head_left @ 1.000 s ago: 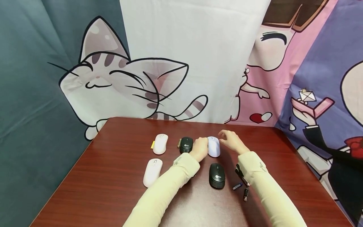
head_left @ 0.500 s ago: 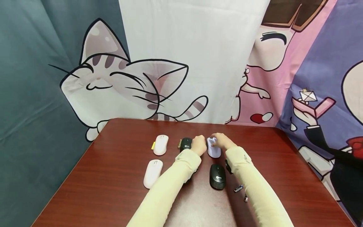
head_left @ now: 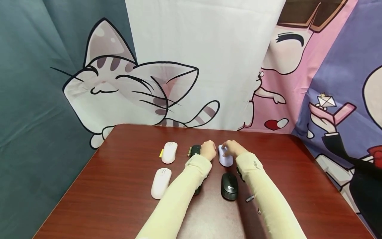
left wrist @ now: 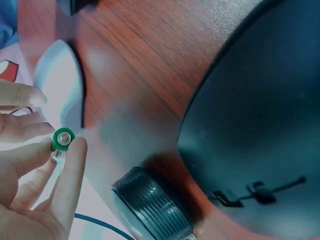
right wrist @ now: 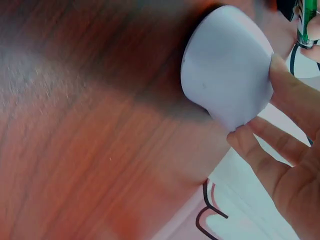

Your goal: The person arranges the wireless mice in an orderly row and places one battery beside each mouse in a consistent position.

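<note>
The left hand point(head_left: 208, 150) pinches a green battery point(left wrist: 63, 138) between its fingertips, near the pale purple mouse point(right wrist: 227, 67). The right hand point(head_left: 234, 148) has its thumb and fingers clamped on that mouse, which is on the tabletop point(head_left: 89, 205). One black mouse point(head_left: 195, 150) sits just beside the left hand, partly hidden by it; another black mouse point(head_left: 229, 187) lies nearer the person. Two white mice point(head_left: 169, 152) lie farther left, and a loose battery point(head_left: 249, 198) lies beside the right sleeve point(head_left: 258, 177).
</note>
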Demonstrator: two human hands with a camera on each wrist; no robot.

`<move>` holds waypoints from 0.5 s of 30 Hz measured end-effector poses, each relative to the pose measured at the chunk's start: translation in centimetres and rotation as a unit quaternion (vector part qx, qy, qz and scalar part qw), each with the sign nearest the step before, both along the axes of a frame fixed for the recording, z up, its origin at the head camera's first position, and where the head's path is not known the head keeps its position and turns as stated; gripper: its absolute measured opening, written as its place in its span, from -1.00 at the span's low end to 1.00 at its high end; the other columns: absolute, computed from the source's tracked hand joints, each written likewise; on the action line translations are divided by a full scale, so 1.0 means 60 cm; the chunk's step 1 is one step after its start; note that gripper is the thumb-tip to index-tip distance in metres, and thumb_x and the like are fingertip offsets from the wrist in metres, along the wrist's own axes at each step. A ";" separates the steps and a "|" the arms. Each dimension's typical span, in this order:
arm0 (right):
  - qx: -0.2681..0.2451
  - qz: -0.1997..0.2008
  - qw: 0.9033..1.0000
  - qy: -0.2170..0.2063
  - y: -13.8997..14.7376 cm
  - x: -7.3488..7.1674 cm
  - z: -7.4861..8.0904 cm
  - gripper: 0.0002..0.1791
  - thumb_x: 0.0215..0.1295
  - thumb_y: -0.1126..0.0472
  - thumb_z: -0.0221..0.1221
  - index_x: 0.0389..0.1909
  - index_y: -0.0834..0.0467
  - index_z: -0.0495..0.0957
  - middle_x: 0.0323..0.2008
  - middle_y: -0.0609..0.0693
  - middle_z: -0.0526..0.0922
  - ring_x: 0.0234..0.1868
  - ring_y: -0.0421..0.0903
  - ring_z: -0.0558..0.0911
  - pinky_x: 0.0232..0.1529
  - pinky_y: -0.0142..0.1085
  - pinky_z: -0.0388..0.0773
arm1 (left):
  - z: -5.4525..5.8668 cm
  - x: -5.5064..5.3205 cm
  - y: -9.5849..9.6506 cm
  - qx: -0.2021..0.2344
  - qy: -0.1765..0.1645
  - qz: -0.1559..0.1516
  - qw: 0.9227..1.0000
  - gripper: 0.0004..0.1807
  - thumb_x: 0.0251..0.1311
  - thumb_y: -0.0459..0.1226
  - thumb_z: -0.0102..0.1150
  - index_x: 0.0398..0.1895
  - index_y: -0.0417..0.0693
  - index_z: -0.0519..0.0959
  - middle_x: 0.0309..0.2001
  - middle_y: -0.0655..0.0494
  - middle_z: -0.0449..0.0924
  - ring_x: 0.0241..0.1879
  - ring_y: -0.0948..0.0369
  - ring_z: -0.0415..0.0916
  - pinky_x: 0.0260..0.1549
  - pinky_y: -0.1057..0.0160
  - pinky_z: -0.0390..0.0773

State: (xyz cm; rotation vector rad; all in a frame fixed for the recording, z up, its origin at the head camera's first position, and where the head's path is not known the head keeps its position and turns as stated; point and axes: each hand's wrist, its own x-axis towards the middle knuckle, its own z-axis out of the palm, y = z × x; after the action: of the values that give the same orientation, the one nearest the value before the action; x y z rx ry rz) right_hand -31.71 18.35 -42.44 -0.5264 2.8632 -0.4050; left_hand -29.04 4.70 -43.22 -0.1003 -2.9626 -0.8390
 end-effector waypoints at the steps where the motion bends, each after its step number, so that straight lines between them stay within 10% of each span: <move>1: 0.004 0.000 1.000 0.001 0.000 0.000 0.001 -0.59 -0.05 0.35 0.36 -0.11 0.38 0.59 -0.06 0.31 0.62 -0.08 0.14 0.59 -0.10 -0.13 0.56 | -0.001 -0.001 0.002 0.002 -0.001 0.003 1.000 -0.91 0.00 -0.40 0.22 -0.58 -0.08 0.61 -0.43 0.04 0.69 -0.35 0.09 0.65 -0.41 0.23 0.56; 15: 0.030 -0.032 0.999 -0.010 -0.013 0.010 0.014 -0.61 -0.07 0.35 0.38 -0.13 0.31 0.63 0.01 0.29 0.59 -0.07 0.12 0.59 -0.19 -0.16 0.56 | -0.031 -0.015 0.033 -0.018 -0.039 0.039 0.998 -0.82 -0.02 -0.34 0.22 -0.31 -0.17 0.68 -0.24 -0.08 0.71 -0.18 0.01 0.66 -0.25 0.14 0.61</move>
State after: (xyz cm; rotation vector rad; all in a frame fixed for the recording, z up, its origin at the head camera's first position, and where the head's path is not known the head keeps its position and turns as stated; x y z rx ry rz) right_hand -31.11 17.57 -41.61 -0.4195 2.8681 -0.3309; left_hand -29.91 6.65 -45.09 0.0484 -3.0323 -0.7991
